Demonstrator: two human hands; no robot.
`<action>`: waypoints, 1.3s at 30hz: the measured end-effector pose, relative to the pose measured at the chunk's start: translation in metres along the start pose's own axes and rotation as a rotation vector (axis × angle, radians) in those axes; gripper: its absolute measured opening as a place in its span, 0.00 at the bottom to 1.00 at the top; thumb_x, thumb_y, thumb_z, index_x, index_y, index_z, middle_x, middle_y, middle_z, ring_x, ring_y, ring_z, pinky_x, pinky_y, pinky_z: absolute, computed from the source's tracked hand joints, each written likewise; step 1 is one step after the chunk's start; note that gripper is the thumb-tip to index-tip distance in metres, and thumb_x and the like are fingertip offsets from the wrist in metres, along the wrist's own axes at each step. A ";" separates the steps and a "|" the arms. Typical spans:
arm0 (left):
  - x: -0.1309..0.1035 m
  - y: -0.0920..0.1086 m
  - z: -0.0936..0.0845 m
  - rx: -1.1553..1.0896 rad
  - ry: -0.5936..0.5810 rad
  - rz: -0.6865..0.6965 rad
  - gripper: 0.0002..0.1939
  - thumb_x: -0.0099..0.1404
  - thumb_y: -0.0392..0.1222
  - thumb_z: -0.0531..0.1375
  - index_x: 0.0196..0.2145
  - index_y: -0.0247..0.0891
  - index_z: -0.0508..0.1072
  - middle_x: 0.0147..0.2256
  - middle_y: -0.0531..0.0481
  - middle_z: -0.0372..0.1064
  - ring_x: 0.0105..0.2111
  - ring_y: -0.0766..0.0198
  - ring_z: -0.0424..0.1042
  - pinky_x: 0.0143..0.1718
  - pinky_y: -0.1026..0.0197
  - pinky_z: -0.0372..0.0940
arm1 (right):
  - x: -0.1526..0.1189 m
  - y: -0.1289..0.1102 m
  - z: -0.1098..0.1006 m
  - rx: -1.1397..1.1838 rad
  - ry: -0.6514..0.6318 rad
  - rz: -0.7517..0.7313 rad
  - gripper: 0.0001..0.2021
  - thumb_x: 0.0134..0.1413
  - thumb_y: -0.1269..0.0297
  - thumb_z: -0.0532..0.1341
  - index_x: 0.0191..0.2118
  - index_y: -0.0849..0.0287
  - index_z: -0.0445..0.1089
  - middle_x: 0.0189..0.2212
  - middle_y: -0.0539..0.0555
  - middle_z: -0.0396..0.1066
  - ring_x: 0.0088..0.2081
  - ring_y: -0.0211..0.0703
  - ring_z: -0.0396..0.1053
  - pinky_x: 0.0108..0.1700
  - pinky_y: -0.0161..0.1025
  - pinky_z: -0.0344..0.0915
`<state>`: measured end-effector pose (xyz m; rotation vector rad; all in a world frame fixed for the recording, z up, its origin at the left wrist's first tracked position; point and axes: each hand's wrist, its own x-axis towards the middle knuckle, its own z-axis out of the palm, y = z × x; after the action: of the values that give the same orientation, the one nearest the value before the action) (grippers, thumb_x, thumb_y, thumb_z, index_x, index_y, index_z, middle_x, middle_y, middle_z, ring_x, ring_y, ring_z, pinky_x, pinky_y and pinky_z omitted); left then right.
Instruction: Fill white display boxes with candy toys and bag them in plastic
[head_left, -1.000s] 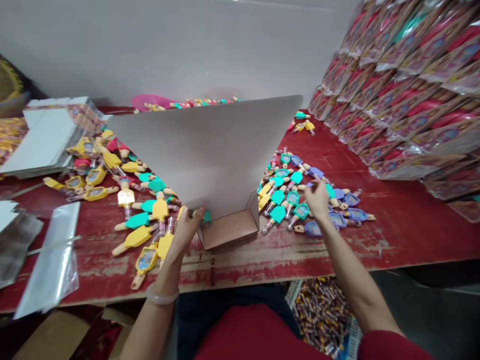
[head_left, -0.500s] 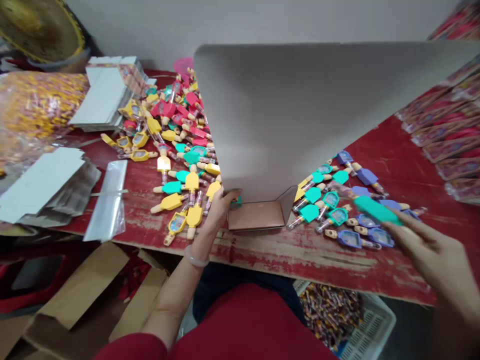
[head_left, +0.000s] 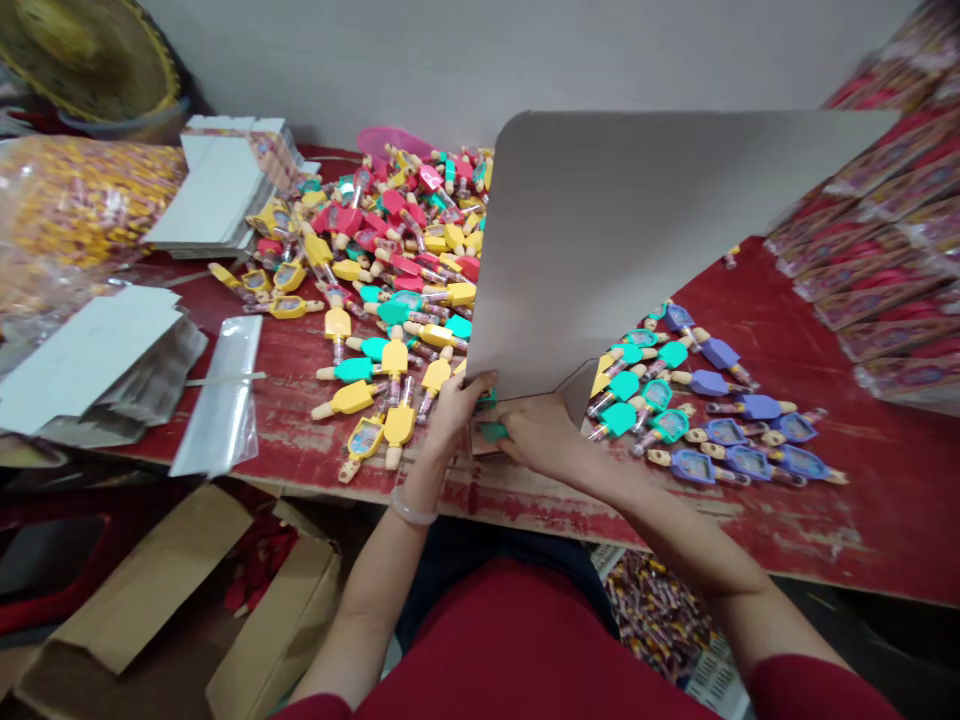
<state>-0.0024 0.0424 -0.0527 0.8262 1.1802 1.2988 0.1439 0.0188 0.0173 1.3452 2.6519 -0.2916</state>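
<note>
A large cardboard box with a tall raised flap [head_left: 600, 230] stands in front of me, plain grey-white on the side I see. My left hand [head_left: 454, 408] is closed on the box's lower left edge, its thumb by a green piece at the opening. My right hand [head_left: 544, 435] reaches into the low front opening, its fingers closed on a green paddle-shaped toy [head_left: 493, 431]. The flap hides part of the pile behind. Just right of the box lie green toys [head_left: 619, 418] and purple toys [head_left: 694, 465] with clear candy-filled tubes.
Yellow, red and green toys [head_left: 397, 425] cover the red table left of the box. Flat white cartons [head_left: 90, 350], a clear plastic sleeve [head_left: 217, 400] and a bulging bag [head_left: 97, 210] lie further left. Packed bags [head_left: 885, 290] line the right; a crate [head_left: 712, 680] stands below.
My right hand has carried the green toy from the right side of the table leftward into the box opening. The box flap appears further right and narrower; my left hand stays at its edge.
</note>
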 end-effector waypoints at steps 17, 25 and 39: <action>0.003 -0.005 0.003 -0.008 0.106 0.022 0.18 0.55 0.52 0.70 0.39 0.38 0.79 0.38 0.49 0.78 0.40 0.59 0.75 0.43 0.60 0.70 | -0.062 0.220 0.084 0.104 0.191 0.598 0.14 0.55 0.81 0.55 0.43 0.61 0.71 0.49 0.69 0.71 0.48 0.53 0.63 0.46 0.47 0.58; 0.000 -0.009 0.005 0.007 0.120 0.083 0.15 0.57 0.51 0.68 0.38 0.39 0.79 0.36 0.50 0.77 0.38 0.61 0.74 0.43 0.60 0.69 | -0.118 0.208 0.079 0.122 -0.019 0.233 0.06 0.60 0.70 0.58 0.36 0.57 0.72 0.34 0.59 0.77 0.38 0.47 0.70 0.41 0.41 0.64; -0.006 -0.005 0.007 0.104 0.095 0.139 0.13 0.61 0.52 0.65 0.33 0.39 0.74 0.29 0.54 0.69 0.31 0.65 0.66 0.35 0.63 0.62 | -0.084 0.029 0.036 0.193 0.250 -0.159 0.15 0.73 0.60 0.51 0.49 0.60 0.73 0.31 0.57 0.78 0.29 0.44 0.75 0.29 0.36 0.58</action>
<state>0.0059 0.0372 -0.0547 0.9441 1.2931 1.4125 0.2184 -0.0383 -0.0021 1.3007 3.0150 -0.4352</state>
